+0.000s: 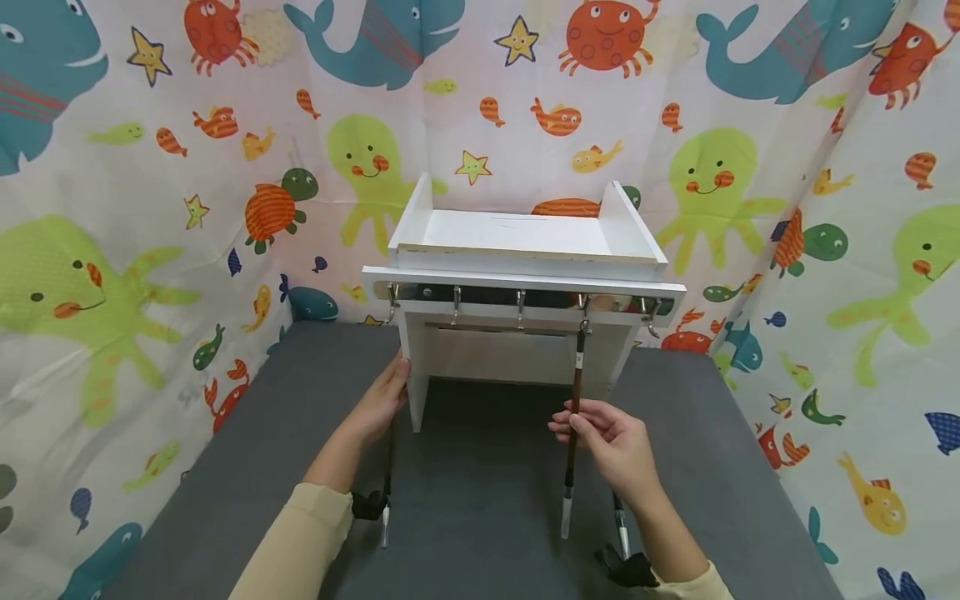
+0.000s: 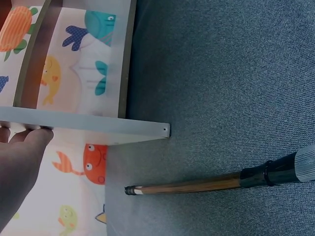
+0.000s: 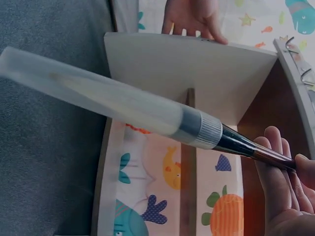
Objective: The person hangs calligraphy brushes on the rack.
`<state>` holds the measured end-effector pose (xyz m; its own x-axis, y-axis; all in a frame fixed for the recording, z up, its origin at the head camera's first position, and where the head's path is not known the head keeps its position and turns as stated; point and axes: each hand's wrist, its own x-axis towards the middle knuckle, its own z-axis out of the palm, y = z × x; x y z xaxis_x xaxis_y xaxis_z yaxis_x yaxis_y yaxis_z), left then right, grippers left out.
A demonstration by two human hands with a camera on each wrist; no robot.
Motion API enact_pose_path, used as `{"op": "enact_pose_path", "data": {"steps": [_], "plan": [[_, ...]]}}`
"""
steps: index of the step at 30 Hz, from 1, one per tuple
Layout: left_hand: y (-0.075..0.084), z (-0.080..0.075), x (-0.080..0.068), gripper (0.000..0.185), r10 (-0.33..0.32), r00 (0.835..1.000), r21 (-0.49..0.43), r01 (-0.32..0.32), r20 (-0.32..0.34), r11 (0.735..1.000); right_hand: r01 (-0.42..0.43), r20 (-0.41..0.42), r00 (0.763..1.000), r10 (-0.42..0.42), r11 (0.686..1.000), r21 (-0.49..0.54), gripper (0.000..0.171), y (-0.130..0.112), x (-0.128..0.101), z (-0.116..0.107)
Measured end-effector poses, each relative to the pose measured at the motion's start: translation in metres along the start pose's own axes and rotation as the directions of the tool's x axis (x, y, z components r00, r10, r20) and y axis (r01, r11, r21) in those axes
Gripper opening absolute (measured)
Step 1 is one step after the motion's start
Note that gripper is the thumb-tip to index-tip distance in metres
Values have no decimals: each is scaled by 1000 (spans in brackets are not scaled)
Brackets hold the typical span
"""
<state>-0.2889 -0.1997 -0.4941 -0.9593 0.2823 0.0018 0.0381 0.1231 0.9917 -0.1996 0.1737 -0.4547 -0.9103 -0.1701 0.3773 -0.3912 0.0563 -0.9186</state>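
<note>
Brush (image 1: 573, 417) in hand: a long calligraphy brush with a brown shaft, a black ferrule and a clear cap over its tip hangs upright from the fourth of five metal hooks (image 1: 583, 323) on the near edge of a white rack (image 1: 525, 250). The right hand (image 1: 611, 442) pinches the shaft about midway, fingers curled round it, near and right of the rack's middle. In the right wrist view the capped tip (image 3: 98, 98) runs across the picture, blurred, with the fingers (image 3: 275, 172) on the dark shaft at the lower right.

The left hand (image 1: 382, 400) rests against the rack's left side panel, fingers laid along the panel's near edge and thumb behind it, holding the board. In the left wrist view its fingertips (image 2: 29, 137) press on the white board's edge.

A second brush (image 2: 216, 182) lies on the surface just near and left of the rack, close under the left wrist; a third brush (image 1: 621, 525) shows partly beneath the right forearm.

The rack stands on a dark grey, cloth-like tabletop (image 1: 487, 500), toward its far side. The rack's top shelf has raised sides. Both forearms wear cream sleeves (image 1: 300, 533).

A curtain backdrop (image 1: 150, 208) encloses the table on the left, far and right sides, printed with teal whales, green octopuses, orange crabs, turtles, fish and yellow starfish on a pale ground. No readable writing or brand marks show.
</note>
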Motion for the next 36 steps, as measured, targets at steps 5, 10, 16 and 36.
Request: {"op": "enact_pose_path", "data": {"steps": [5, 10, 16, 36], "plan": [[0, 2, 1, 72, -2, 1000, 7, 2, -14, 1000, 8, -11, 1000, -8, 999, -37, 22, 9, 3, -2], [-2, 4, 1, 72, -2, 1000, 23, 3, -12, 1000, 30, -25, 999, -34, 986, -164, 20, 21, 5, -5], [-1, 2, -1, 73, -10, 1000, 9, 10, -16, 1000, -8, -38, 999, -2, 969, -249, 25, 12, 11, -4], [3, 7, -3, 71, -11, 1000, 7, 11, -12, 1000, -57, -180, 983, 30, 988, -147, 42, 35, -7, -52]]}}
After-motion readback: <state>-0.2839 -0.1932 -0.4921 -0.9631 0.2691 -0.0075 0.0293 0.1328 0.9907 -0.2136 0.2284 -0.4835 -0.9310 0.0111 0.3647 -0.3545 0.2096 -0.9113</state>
